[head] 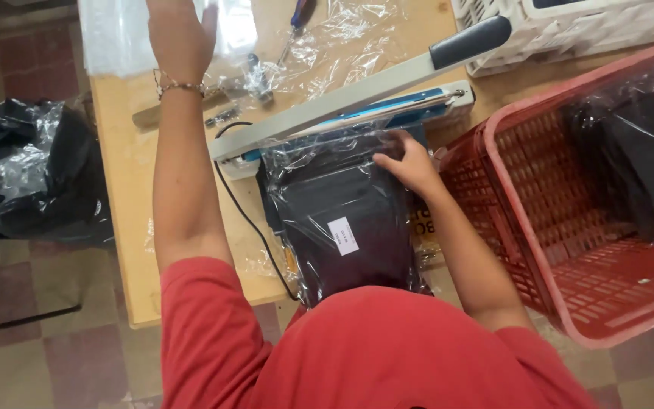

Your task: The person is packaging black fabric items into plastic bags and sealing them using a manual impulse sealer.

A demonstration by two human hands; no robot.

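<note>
Resting flat, fingers spread, my right hand [410, 163] presses the top edge of the bagged dark garment [346, 220] just under the heat sealer [342, 113] at table centre. Up at 11 o'clock my left hand [183, 34] lies open on clear plastic bags [126, 34], gripping nothing. At 3 o'clock sits the red basket [569, 250].

- Left hand [183, 34]: fingers cut off by the top edge.
- Basket [569, 250]: right side out of frame.
- Label [344, 235] print too small to tell.
</note>
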